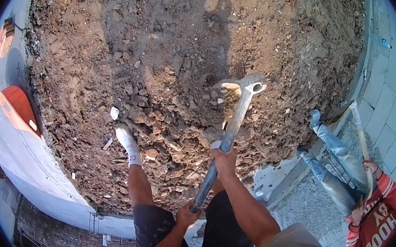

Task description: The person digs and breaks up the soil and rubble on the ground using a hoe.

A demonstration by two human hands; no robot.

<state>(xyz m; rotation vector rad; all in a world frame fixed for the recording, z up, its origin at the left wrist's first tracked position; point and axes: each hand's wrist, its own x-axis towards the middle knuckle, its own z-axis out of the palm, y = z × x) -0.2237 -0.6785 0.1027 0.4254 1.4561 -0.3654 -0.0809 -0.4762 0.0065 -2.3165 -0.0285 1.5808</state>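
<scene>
Both my hands hold a long-handled hoe [218,162] that slants up and away over broken brown soil. My left hand [186,216] is wrapped round the butt of the handle, low between my thighs. Farther up the shaft, my right hand [224,162] is closed around it. The hoe's head [248,81] is at the far end, with a round hole at its right side and a curved blade reaching left. Whether the blade touches the ground, I cannot tell. A small white patch beside my right hand is too unclear to name.
My foot in white footwear [127,143] stands on loose clods [173,130]. At right, a person in a red hoodie [379,222] holds a long-handled tool [361,132] near grey paving [390,104]. An orange curved object [20,110] lies on the pale ledge [27,164] at left.
</scene>
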